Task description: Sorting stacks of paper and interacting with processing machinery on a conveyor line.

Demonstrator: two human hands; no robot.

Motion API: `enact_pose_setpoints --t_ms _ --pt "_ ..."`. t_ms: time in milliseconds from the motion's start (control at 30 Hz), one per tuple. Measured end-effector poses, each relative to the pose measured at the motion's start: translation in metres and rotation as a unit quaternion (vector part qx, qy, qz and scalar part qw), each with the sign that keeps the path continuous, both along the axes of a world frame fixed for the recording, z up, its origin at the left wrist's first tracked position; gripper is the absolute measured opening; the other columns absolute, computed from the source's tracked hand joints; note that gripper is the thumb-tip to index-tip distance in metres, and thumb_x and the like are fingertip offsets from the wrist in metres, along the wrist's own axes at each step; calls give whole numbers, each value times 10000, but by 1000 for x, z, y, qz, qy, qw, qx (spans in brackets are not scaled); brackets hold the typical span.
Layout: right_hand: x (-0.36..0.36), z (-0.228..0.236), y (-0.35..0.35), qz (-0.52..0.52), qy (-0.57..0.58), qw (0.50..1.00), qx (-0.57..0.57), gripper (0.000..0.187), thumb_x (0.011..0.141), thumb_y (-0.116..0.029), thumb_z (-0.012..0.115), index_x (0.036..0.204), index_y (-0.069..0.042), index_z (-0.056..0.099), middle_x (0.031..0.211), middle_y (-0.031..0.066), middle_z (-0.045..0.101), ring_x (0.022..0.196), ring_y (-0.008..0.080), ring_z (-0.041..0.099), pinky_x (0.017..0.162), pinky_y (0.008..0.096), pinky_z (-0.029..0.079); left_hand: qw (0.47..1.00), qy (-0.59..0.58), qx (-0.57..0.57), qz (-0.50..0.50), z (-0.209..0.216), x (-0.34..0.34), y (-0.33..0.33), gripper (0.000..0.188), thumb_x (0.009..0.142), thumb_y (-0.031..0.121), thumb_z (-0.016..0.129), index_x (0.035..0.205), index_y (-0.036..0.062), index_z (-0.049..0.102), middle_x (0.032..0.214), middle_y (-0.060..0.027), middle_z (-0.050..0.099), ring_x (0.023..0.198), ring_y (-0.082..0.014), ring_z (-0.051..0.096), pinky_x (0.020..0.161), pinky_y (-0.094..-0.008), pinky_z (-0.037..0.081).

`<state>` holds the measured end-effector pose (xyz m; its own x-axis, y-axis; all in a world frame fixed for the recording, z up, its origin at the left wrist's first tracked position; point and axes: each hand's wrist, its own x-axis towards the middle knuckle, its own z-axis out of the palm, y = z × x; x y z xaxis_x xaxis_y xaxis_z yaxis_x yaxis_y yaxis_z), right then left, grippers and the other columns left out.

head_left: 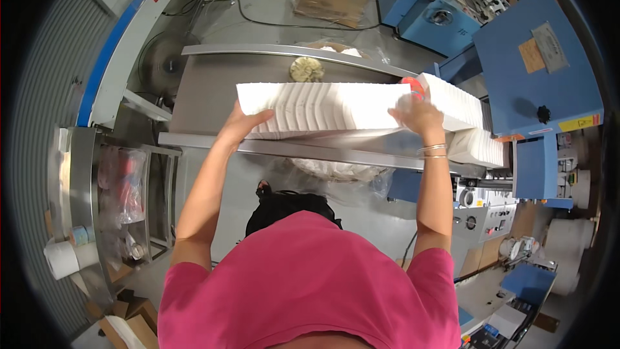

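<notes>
The white stack (316, 106) lies lengthwise left to right, its ends pinched by left grip (240, 125) and right grip (421, 118).

Long white stack of thin sheets (316, 106), packed tight in row, slightly wavy, stretched left to right over grey metal trough (213, 87); small red item (413, 85) at right end, blurred.

Arms (205, 200) outstretched, apart; left grip (241, 124), thumb pointing inward; right grip (420, 117) slightly blurred.
</notes>
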<state>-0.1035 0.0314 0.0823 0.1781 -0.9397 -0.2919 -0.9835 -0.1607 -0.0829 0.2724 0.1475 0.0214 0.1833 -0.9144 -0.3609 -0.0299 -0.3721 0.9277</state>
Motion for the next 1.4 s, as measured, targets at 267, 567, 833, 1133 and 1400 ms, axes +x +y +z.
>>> enact_pose_setpoints --t_ms 267,567,833,1133,1400 --pt "202 -40 -39 49 -224 972 -59 870 611 -643 682 1176 -16 471 1016 249 620 952 386 613 831 454 475 997 48 -58 -28 12 -7 4 487 765 127 709 1190 -1 507 1099 -84 598 1002 -176 560 890 -309 426" --pt "171 42 7 13 -385 870 -308 721 607 -351 729 1182 -7 463 1075 259 545 964 419 566 834 451 477 995 48 -66 -51 6 -3 1 558 777 88 678 1264 1 421 1158 -88 552 1061 -188 524 935 -315 395" --pt "-16 88 78 -284 -76 895 -337 810 644 -428 672 1306 -38 414 1232 241 474 1023 448 527 862 477 459 999 12 -49 -17 14 -5 6 660 786 136 683 1329 -3 335 1282 -114 465 1177 -221 444 1015 -330 318" --pt "-125 -48 22 -386 -26 915 -112 734 678 -449 652 1254 -41 451 1265 236 461 1139 392 495 956 456 409 999 -1 -16 -32 1 5 4 838 773 252 721 1393 -21 227 1383 -130 356 1287 -231 324 1074 -326 218" --pt "-65 -30 13 -150 -388 876 -244 471 829 -449 592 819 20 633 708 202 643 707 318 647 665 379 481 998 48 -4 -30 -9 13 0 830 783 293 714 1382 -35 242 1376 -154 373 1290 -237 319 1077 -335 216"
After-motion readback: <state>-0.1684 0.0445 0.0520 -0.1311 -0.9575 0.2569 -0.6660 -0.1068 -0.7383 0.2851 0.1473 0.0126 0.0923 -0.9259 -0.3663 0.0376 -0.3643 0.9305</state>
